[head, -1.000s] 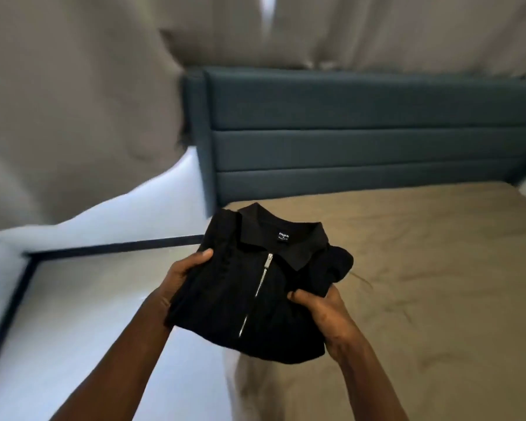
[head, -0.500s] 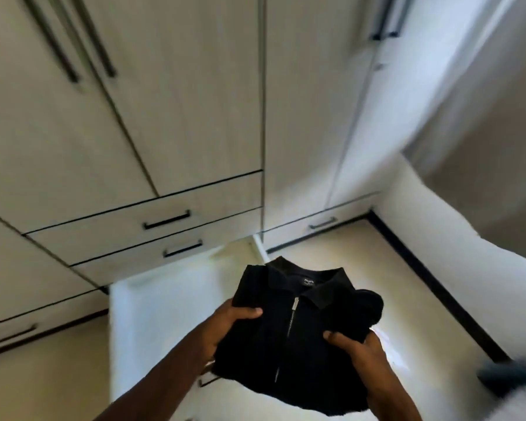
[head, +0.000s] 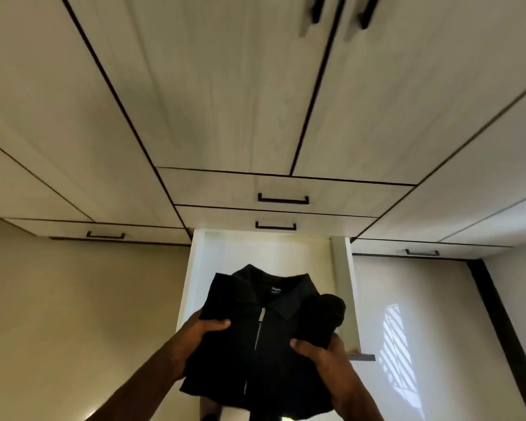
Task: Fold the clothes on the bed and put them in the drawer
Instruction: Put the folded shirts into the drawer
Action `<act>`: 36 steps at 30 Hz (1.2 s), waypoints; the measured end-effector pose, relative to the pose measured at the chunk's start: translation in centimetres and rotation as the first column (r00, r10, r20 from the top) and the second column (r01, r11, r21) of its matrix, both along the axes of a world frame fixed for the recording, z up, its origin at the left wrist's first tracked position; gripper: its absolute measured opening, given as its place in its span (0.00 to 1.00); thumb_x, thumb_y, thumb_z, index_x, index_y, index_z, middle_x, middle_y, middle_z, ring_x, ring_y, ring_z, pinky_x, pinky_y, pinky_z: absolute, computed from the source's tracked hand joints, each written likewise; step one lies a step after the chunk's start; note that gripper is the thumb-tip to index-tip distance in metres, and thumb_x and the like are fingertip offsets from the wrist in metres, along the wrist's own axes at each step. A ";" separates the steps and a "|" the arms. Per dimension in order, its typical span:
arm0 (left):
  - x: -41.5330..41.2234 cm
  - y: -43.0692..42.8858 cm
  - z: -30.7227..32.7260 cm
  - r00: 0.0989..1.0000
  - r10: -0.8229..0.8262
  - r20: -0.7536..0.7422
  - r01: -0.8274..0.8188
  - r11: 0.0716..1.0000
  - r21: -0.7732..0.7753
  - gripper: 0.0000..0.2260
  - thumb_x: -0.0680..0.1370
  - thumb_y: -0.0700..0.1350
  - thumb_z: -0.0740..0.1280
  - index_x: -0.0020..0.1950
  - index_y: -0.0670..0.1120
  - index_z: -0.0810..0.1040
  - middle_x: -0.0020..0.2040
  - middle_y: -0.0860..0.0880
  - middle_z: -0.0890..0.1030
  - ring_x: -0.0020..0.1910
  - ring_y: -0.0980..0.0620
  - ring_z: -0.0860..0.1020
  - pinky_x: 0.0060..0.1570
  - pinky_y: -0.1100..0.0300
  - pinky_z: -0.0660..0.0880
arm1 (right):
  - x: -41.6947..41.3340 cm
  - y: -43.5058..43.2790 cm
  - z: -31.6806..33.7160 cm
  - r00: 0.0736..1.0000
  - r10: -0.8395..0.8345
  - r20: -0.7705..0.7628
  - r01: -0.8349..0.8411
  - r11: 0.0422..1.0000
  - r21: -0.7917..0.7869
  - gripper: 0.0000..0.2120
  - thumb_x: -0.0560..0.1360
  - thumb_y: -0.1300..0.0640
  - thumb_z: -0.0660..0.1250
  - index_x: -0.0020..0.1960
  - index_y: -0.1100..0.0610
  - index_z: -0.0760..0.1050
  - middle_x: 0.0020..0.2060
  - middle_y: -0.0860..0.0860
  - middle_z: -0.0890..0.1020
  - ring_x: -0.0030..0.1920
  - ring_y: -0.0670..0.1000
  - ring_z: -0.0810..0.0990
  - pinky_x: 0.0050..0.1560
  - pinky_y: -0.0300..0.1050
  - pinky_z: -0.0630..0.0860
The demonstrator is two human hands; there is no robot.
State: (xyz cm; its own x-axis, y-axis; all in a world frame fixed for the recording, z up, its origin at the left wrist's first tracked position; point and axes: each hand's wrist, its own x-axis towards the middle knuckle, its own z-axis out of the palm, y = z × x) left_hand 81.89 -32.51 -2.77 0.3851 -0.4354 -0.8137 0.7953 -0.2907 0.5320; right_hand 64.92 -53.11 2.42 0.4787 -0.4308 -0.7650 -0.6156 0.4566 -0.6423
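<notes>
A folded black shirt (head: 274, 338) with a collar and a silver zip sits between both hands, collar pointing away from me. My left hand (head: 201, 331) grips its left edge, thumb on top. My right hand (head: 316, 352) holds the right edge under a bunched sleeve. The shirt hovers over the near part of an open white drawer (head: 340, 287), the lowest one pulled out from the wardrobe. The drawer's inside looks bare where it shows. The bed is out of view.
A pale wood-grain wardrobe (head: 225, 101) fills the upper view, with tall doors and two closed drawers (head: 283, 192) above the open one. More closed low drawers flank it left (head: 104, 233) and right (head: 422, 250). Glossy beige floor (head: 73, 314) lies on both sides.
The view has swung from the bed to face the wardrobe straight on. The shirt, still held in both hands, now hangs over the open drawer instead of over the bed's edge.
</notes>
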 end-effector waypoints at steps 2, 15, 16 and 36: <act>2.7 -0.9 -2.8 0.999 0.010 0.035 -0.012 0.999 0.046 0.21 0.75 0.33 0.72 0.68 0.42 0.78 0.60 0.38 0.84 0.58 0.35 0.83 0.65 0.39 0.76 | 3.2 -1.6 -3.2 0.998 0.056 -0.039 -0.057 0.998 -0.022 0.33 0.56 0.51 0.81 0.59 0.54 0.77 0.52 0.53 0.86 0.53 0.57 0.85 0.61 0.60 0.80; 20.6 -7.1 -32.6 0.933 0.132 0.334 -0.239 0.923 0.301 0.33 0.59 0.34 0.73 0.65 0.47 0.82 0.57 0.43 0.85 0.58 0.38 0.82 0.63 0.43 0.78 | 21.6 -8.4 -39.3 0.983 0.171 0.068 -0.170 0.985 -0.019 0.24 0.70 0.62 0.79 0.64 0.58 0.80 0.56 0.53 0.86 0.57 0.56 0.85 0.59 0.54 0.80; 21.4 -6.9 -36.8 0.930 0.125 0.347 -0.246 0.911 0.331 0.33 0.61 0.35 0.73 0.66 0.48 0.81 0.59 0.44 0.84 0.59 0.39 0.82 0.64 0.43 0.78 | 22.4 -8.2 -43.6 0.982 0.181 0.062 -0.179 0.983 -0.034 0.26 0.70 0.61 0.79 0.67 0.57 0.78 0.58 0.52 0.86 0.58 0.54 0.85 0.58 0.50 0.81; 17.0 -9.5 -54.8 0.741 0.664 0.099 -0.559 0.529 0.639 0.58 0.59 0.60 0.83 0.80 0.49 0.56 0.77 0.43 0.67 0.73 0.37 0.71 0.70 0.38 0.69 | 24.8 -3.3 -57.9 0.904 -0.285 -0.318 0.388 0.859 0.335 0.16 0.74 0.67 0.65 0.62 0.63 0.73 0.53 0.58 0.80 0.50 0.56 0.80 0.41 0.46 0.79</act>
